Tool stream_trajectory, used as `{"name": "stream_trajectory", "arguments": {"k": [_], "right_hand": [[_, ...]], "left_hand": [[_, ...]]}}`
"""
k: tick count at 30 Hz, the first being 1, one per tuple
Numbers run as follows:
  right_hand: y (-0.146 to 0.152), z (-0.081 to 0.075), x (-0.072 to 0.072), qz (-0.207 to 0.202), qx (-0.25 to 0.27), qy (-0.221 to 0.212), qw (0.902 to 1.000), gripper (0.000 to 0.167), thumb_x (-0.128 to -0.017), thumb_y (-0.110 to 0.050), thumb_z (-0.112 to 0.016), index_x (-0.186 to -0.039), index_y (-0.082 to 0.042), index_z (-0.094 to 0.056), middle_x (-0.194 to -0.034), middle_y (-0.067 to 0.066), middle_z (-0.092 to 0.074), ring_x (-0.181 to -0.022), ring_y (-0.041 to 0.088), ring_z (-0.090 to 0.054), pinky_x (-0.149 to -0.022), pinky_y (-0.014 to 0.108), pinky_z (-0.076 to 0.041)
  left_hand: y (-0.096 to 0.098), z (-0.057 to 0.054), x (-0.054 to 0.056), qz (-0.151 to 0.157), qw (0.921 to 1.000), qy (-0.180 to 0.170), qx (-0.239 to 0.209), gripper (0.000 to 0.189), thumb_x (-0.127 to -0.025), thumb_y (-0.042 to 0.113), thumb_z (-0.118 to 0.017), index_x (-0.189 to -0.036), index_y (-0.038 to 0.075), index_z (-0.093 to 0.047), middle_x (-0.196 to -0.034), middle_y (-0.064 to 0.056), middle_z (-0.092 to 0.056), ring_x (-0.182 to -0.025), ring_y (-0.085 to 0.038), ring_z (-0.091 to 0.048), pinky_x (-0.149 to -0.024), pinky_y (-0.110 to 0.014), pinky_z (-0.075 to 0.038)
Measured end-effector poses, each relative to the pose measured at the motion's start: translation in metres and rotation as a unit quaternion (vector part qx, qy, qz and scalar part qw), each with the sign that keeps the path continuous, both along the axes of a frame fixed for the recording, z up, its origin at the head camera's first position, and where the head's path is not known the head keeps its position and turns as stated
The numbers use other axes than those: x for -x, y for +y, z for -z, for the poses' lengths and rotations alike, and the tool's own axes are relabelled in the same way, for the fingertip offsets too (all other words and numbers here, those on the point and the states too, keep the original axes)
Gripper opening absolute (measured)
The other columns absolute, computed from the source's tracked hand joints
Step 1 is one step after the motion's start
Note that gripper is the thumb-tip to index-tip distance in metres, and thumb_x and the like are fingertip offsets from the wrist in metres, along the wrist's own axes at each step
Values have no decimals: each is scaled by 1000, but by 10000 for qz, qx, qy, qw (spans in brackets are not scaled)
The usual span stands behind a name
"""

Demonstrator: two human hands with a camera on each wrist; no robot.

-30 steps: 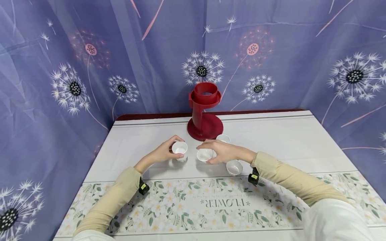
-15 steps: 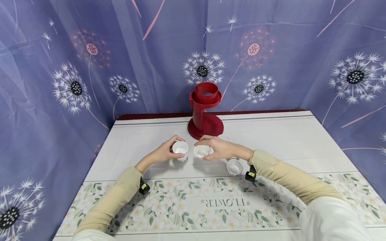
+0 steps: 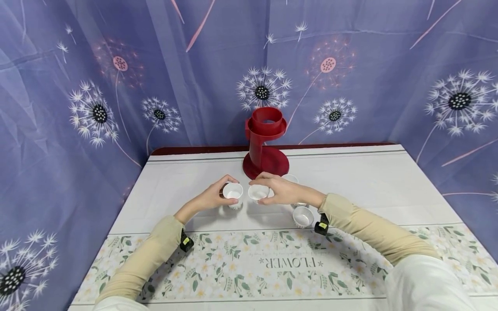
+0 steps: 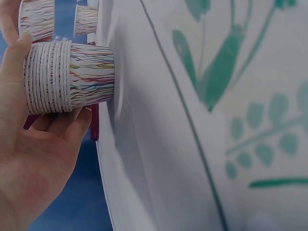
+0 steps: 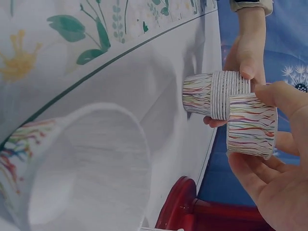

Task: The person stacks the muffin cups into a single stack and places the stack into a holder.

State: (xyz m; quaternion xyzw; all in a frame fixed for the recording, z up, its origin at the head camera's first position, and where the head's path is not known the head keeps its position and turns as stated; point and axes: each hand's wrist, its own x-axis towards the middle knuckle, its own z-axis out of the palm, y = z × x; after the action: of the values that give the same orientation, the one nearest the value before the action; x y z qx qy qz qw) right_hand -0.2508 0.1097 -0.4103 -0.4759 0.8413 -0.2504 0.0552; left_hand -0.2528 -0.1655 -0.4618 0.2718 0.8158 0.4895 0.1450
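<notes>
My left hand grips a stack of nested paper cups, white with wavy multicoloured lines. The stack's rims show as several close ridges, and its base sits at the white tablecloth in the left wrist view. Close to the right of that stack, my right hand holds a single paper cup of the same pattern by its rim, thumb and fingers on opposite sides. In the head view this cup is raised above the cloth, its mouth facing up. Beneath my right forearm stands a loose paper cup, mouth up.
Behind my hands rises a red stand with a round base and a ring-shaped top. Another loose cup stands near its base, partly hidden by my right hand. A purple dandelion-print curtain hangs behind the table.
My right hand has lifted its cup and moved left and slightly away, nearer the stack. My left hand and the stack have stayed in place.
</notes>
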Motion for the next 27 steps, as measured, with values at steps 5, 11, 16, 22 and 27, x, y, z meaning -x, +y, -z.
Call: {"name": "stream_trajectory", "arguments": {"k": [5, 11, 16, 22, 27], "right_hand": [[-4, -2, 0, 44, 242, 194, 9995, 55, -87, -23, -69, -135, -1, -53, -126, 11, -57, -117, 22, -54, -94, 37, -50], [-8, -4, 0, 150, 547, 315, 9979, 54, -87, -22, -69, -134, 0, -54, -126, 12, -57, -116, 22, -54, -96, 39, -49], [-14, -7, 1, 208, 669, 335, 9970, 52, -87, -21, -69, -134, -2, -54, -127, 11, -57, -117, 22, -54, -94, 37, -51], [-22, -10, 1, 191, 665, 314, 9971, 52, -88, -21, -68, -135, -3, -53, -129, 11, -55, -119, 25, -53, -93, 38, -52], [-26, -12, 3, 158, 599, 344, 9975, 52, -89, -21, -68, -135, -2, -53, -129, 12, -56, -119, 22, -54, -95, 36, -51]], "left_hand": [[1, 0, 0, -53, 10000, -67, 31, 49, -85, 12, -74, -125, 8, -46, -120, -17, -57, -105, -25, -57, -83, -25, -51], [1, 1, 1, -31, 10000, -19, 78, 50, -86, 12, -74, -127, 6, -45, -122, -18, -57, -106, -27, -57, -84, -27, -51], [0, 3, 0, -54, 9999, -19, 124, 50, -86, 12, -73, -126, 6, -44, -123, -17, -56, -107, -25, -57, -84, -27, -51], [0, 1, -1, -21, 9999, -69, 125, 48, -88, 14, -72, -126, 11, -44, -121, -16, -57, -105, -24, -58, -84, -28, -52], [0, 0, -1, 22, 9999, -90, 138, 47, -88, 16, -71, -126, 13, -43, -119, -15, -58, -104, -23, -59, -84, -28, -52]]}}
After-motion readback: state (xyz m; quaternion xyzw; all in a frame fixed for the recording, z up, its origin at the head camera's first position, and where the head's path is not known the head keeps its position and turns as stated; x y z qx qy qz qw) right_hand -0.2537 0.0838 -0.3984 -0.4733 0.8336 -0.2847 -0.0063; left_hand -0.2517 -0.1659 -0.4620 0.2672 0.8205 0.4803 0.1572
